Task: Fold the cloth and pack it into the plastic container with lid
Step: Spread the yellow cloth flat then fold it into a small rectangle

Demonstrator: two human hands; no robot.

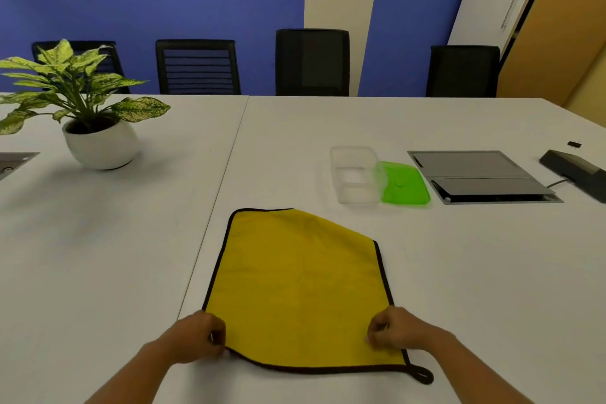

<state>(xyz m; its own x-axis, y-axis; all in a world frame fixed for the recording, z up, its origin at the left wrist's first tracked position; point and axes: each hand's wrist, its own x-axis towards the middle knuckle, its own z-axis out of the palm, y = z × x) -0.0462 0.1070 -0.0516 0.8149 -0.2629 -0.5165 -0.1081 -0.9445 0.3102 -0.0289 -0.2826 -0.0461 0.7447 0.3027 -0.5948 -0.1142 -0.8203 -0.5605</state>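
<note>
A yellow cloth (pixel 295 282) with a black border lies spread on the white table, its far right corner tucked under and a black hanging loop at its near right corner. My left hand (pixel 196 336) pinches the cloth's near left edge. My right hand (pixel 393 328) pinches its near right edge. Beyond the cloth to the right stands a clear plastic container (pixel 354 175), open and with nothing in it. Its green lid (pixel 405 185) lies flat on the table, touching the container's right side.
A potted plant (pixel 98 141) in a white pot stands at the far left. A grey cable hatch (pixel 478 177) is set into the table right of the lid, with a dark device (pixel 574 170) beyond. Black chairs line the far edge.
</note>
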